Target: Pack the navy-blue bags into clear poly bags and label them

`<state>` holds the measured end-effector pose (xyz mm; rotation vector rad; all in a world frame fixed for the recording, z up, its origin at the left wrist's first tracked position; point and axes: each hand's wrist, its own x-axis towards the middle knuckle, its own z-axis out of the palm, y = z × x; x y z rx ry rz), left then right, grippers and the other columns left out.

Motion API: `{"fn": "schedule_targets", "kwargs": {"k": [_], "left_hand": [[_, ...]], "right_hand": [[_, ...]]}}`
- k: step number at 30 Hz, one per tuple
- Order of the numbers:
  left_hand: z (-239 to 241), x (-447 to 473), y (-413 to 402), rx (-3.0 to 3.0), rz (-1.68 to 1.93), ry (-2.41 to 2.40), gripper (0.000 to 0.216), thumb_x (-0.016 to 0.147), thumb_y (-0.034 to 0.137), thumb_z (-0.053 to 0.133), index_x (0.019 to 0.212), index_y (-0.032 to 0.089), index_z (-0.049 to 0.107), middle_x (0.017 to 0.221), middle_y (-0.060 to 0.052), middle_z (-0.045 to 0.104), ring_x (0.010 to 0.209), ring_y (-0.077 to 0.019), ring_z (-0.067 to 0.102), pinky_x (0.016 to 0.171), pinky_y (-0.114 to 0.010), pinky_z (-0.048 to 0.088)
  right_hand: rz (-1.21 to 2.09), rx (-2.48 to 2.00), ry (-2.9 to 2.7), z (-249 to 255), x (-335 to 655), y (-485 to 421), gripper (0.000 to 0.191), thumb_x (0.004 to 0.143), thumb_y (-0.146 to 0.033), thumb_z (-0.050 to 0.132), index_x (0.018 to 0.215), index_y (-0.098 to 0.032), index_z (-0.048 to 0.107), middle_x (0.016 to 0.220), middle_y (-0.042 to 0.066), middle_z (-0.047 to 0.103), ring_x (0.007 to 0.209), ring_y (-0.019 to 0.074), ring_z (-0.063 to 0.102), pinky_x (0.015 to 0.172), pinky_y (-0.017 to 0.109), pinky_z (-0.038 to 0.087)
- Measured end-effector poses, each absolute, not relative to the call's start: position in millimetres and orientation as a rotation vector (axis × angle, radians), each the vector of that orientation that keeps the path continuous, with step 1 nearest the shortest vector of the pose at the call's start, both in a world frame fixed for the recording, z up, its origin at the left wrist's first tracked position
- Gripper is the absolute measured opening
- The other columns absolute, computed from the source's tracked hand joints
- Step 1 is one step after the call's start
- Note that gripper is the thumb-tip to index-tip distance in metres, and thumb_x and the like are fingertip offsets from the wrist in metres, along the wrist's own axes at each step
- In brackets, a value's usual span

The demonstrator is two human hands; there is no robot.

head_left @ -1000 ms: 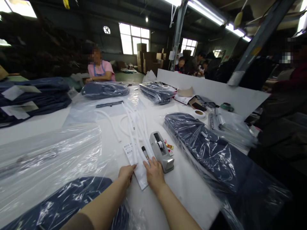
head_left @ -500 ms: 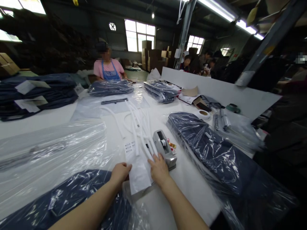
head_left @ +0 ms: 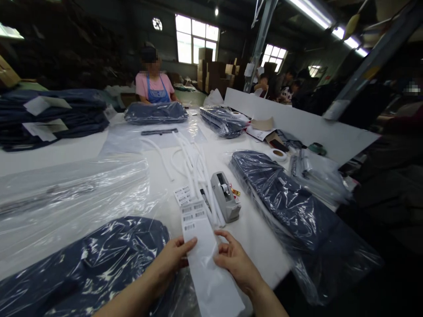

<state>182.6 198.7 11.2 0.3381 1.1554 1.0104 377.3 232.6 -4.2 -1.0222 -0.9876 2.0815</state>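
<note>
Left hand (head_left: 172, 259) and right hand (head_left: 236, 262) each pinch an edge of label strip (head_left: 202, 240), fingers half curled (light, floppy; probably creases).

I see a dim hall: bright windows (head_left: 197, 37) in the far wall (head_left: 132, 31), tube lights (head_left: 312, 13) overhead, white table (head_left: 62, 154) below.

label strip (head_left: 201, 246): barcode print too small to read | left hand (head_left: 172, 259): fingers hidden under strip | bagged garment (head_left: 99, 264): cut off at bottom edge
</note>
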Motion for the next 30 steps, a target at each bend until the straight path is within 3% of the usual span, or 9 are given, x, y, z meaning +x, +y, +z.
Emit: {"fn": "schedule_targets", "kwargs": {"k": [2, 5, 9, 12, 14, 16, 20, 25, 30], "left_hand": [[16, 190, 198, 0.208, 1.057, 1.153, 0.032, 0.079, 0.032, 0.071, 0.102, 0.009, 0.065, 0.098, -0.015, 0.069, 0.084, -0.0251, 0.067, 0.073, -0.033, 0.057], [20, 203, 196, 0.145, 1.038, 1.222, 0.023, 0.087, 0.022, 0.059, 0.104, 0.008, 0.065, 0.097, -0.016, 0.070, 0.079, -0.0234, 0.068, 0.067, -0.031, 0.057], [15, 222, 182, 0.171, 0.921, 1.259, 0.021, 0.090, 0.022, 0.055, 0.104, 0.010, 0.066, 0.101, -0.014, 0.069, 0.080, -0.0201, 0.068, 0.065, -0.026, 0.057], [6, 234, 170, 0.238, 0.838, 1.253, 0.024, 0.092, 0.025, 0.053, 0.104, 0.009, 0.066, 0.102, -0.014, 0.069, 0.081, -0.0199, 0.068, 0.067, -0.026, 0.056], [0, 240, 164, 0.289, 0.803, 1.240, 0.027, 0.093, 0.027, 0.052, 0.104, 0.008, 0.067, 0.100, -0.015, 0.070, 0.080, -0.0208, 0.067, 0.070, -0.028, 0.056], [-6, 244, 160, 0.335, 0.805, 1.205, 0.029, 0.092, 0.029, 0.053, 0.107, 0.009, 0.067, 0.099, -0.014, 0.070, 0.080, -0.0215, 0.067, 0.072, -0.030, 0.055], [-10, 244, 158, 0.365, 0.881, 1.158, 0.033, 0.088, 0.031, 0.057, 0.111, 0.010, 0.066, 0.100, -0.013, 0.069, 0.080, -0.0192, 0.065, 0.073, -0.026, 0.052], [3, 237, 164, 0.376, 0.877, 1.306, 0.028, 0.086, 0.024, 0.054, 0.104, 0.008, 0.068, 0.094, -0.012, 0.070, 0.073, -0.0168, 0.063, 0.068, -0.024, 0.049], [5, 243, 190, 0.404, 0.815, 1.404, 0.038, 0.092, 0.023, 0.040, 0.122, 0.004, 0.055, 0.104, -0.017, 0.067, 0.074, -0.0188, 0.064, 0.062, -0.027, 0.050]], "right_hand": [[2.113, -1.062, -1.102, -2, 398, 216, 0.072, 0.058, -0.024, 0.081, 0.122, -0.022, 0.047, 0.071, -0.006, 0.061, 0.057, 0.0080, 0.053, 0.057, 0.021, 0.036], [2.131, -1.169, -1.213, -4, 429, 191, 0.068, 0.061, -0.023, 0.076, 0.123, -0.023, 0.048, 0.071, -0.007, 0.058, 0.056, 0.0068, 0.052, 0.055, 0.020, 0.033], [2.081, -1.356, -1.409, -2, 465, 171, 0.063, 0.066, -0.020, 0.068, 0.126, -0.026, 0.050, 0.074, -0.006, 0.057, 0.060, 0.0091, 0.053, 0.058, 0.023, 0.039], [1.580, -1.496, -1.857, 15, 476, 170, 0.049, 0.069, -0.015, 0.067, 0.116, -0.027, 0.063, 0.091, 0.001, 0.063, 0.081, 0.0171, 0.060, 0.073, 0.031, 0.048], [1.094, -1.456, -1.989, 27, 470, 174, 0.030, 0.075, -0.016, 0.067, 0.102, -0.026, 0.069, 0.103, 0.004, 0.063, 0.097, 0.0213, 0.059, 0.087, 0.037, 0.048], [0.814, -1.296, -2.062, 32, 454, 179, 0.019, 0.081, -0.020, 0.066, 0.099, -0.024, 0.071, 0.105, 0.006, 0.064, 0.101, 0.0223, 0.057, 0.091, 0.038, 0.048], [0.549, -1.004, -2.369, 15, 420, 186, 0.022, 0.079, -0.025, 0.073, 0.101, -0.022, 0.071, 0.100, 0.007, 0.068, 0.095, 0.0226, 0.058, 0.085, 0.039, 0.049], [0.243, -0.767, -2.411, -4, 408, 193, 0.015, 0.087, -0.025, 0.062, 0.100, -0.024, 0.070, 0.091, 0.005, 0.071, 0.088, 0.0208, 0.058, 0.077, 0.038, 0.047], [0.098, -0.612, -2.379, -1, 413, 197, 0.022, 0.087, -0.013, 0.055, 0.097, -0.027, 0.069, 0.091, 0.003, 0.072, 0.087, 0.0201, 0.060, 0.080, 0.041, 0.048]]}}
